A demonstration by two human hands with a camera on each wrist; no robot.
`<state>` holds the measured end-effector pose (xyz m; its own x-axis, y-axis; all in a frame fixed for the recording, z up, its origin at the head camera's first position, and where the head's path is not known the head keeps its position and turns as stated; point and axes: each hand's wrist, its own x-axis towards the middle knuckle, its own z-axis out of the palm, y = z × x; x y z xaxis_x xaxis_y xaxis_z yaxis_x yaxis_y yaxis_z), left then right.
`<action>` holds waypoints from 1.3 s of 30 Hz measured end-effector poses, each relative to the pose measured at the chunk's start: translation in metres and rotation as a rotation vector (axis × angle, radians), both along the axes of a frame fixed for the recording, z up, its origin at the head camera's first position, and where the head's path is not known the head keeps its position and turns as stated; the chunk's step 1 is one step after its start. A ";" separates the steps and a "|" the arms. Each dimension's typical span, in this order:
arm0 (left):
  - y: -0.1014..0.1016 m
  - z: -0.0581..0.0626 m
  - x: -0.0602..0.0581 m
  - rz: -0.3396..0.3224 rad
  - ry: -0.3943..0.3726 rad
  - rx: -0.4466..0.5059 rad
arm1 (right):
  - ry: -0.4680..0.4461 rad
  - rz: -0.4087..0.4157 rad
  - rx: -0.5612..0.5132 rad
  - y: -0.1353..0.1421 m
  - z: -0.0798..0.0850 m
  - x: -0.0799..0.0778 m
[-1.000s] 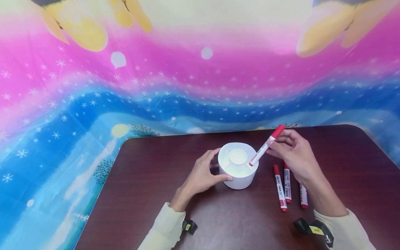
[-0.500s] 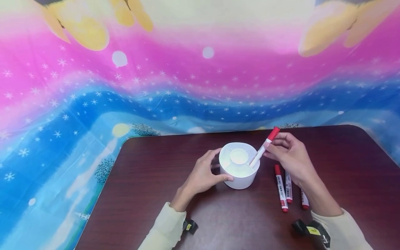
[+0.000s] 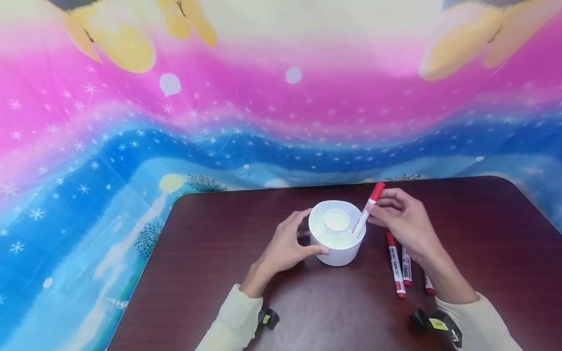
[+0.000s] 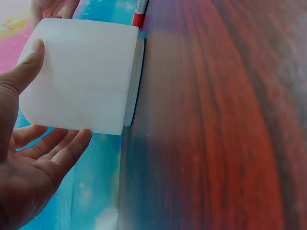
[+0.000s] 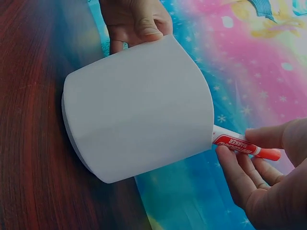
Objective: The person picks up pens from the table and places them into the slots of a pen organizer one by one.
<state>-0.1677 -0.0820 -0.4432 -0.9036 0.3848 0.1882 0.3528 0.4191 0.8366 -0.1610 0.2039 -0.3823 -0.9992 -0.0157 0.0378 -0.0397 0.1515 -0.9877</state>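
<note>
A white round organizer (image 3: 337,256), divided inside around a central ring, stands on the dark table. My left hand (image 3: 286,244) holds its left side, thumb on the near wall and fingers round the far side. In my right hand (image 3: 411,223) a red-capped white marker (image 3: 363,220) is pinched between thumb and fingers. It leans cap up, its lower end inside the organizer's right compartment. The right wrist view shows the marker (image 5: 235,141) sticking out past the rim, the thumb on one side and fingers on the other; its lower end is hidden by the wall.
Three more red-and-white markers lie right of the organizer: a left one (image 3: 396,265), a middle one (image 3: 407,267) and a right one (image 3: 429,283) partly hidden by my right wrist. A patterned cloth (image 3: 281,107) hangs behind the wooden table (image 3: 210,234).
My right hand has moved left and slightly down, lowering the marker's end from the rim into the right compartment; the marker now stands more upright. My left hand keeps its hold on the organizer.
</note>
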 end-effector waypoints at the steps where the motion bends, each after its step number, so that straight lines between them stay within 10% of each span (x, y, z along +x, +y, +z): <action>1: 0.000 0.000 0.000 0.000 -0.001 0.000 | -0.005 0.001 0.005 0.000 0.000 0.000; 39: -0.014 0.015 0.000 -0.011 -0.030 -0.047 | -0.007 0.013 0.200 0.025 0.002 0.004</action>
